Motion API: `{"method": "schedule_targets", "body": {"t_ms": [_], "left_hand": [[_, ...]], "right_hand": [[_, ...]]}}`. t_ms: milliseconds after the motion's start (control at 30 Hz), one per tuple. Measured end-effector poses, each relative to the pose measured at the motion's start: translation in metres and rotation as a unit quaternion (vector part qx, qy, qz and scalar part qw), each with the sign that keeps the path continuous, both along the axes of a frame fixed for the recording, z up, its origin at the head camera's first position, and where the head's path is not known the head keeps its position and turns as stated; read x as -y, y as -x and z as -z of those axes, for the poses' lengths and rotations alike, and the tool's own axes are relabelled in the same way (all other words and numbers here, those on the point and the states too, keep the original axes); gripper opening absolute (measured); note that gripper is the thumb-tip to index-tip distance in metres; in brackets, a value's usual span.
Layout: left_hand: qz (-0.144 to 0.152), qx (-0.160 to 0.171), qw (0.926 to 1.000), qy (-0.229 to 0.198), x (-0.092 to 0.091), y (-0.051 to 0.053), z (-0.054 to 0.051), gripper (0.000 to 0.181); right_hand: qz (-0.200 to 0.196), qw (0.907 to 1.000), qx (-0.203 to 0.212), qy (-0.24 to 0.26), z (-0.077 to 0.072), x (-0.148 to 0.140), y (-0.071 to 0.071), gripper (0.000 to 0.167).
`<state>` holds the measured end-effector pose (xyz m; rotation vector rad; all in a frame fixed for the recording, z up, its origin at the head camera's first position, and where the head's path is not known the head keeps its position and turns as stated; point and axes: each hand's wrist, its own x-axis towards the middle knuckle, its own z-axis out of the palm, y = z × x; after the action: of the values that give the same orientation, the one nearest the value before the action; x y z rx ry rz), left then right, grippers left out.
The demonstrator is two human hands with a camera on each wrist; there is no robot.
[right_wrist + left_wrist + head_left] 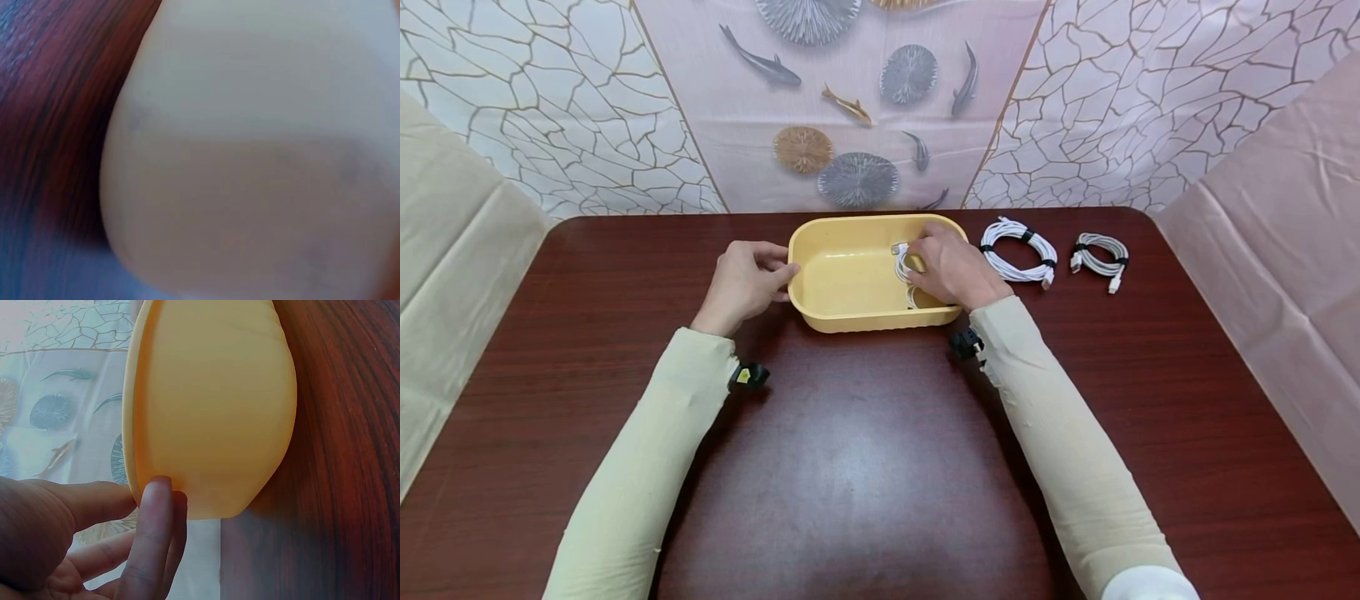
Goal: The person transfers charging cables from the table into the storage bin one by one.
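A yellow oblong plastic basin stands at the back middle of the table. My left hand pinches its left rim; the left wrist view shows the thumb at the rim and fingers against the outer wall. Inside the basin's right end, my right hand holds a coiled white cable with curled fingers. One plug of this cable points left, and a loop hangs toward the basin floor. The hand covers the rest of the coil. A blurred pale surface fills most of the right wrist view, with that hand's grip hidden.
To the right of the basin lies a larger white cable coil with black ties. Farther right is a smaller greyish-white cable coil, also tied. A patterned cloth backdrop rises behind the dark wooden table.
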<state>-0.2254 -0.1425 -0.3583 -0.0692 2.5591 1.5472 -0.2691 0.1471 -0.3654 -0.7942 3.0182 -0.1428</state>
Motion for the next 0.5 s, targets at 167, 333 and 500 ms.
{"method": "schedule_targets", "body": {"t_ms": [167,333,500], "left_hand": [[0.000,0.003,1.0000,0.004,0.0007,-0.0003,-0.0001,0.034],[0.003,-0.001,1.0000,0.001,0.0005,-0.0004,-0.0002,0.034],[0.004,0.005,1.0000,0.004,0.0008,-0.0008,-0.0019,0.036]], "right_hand": [[0.007,1.0000,0.003,0.003,0.0007,0.0005,0.0002,0.023],[-0.004,0.9995,0.001,0.032,0.0013,-0.0020,0.0005,0.022],[0.001,0.9986,0.011,0.051,-0.0017,-0.0045,-0.0018,0.025]]}}
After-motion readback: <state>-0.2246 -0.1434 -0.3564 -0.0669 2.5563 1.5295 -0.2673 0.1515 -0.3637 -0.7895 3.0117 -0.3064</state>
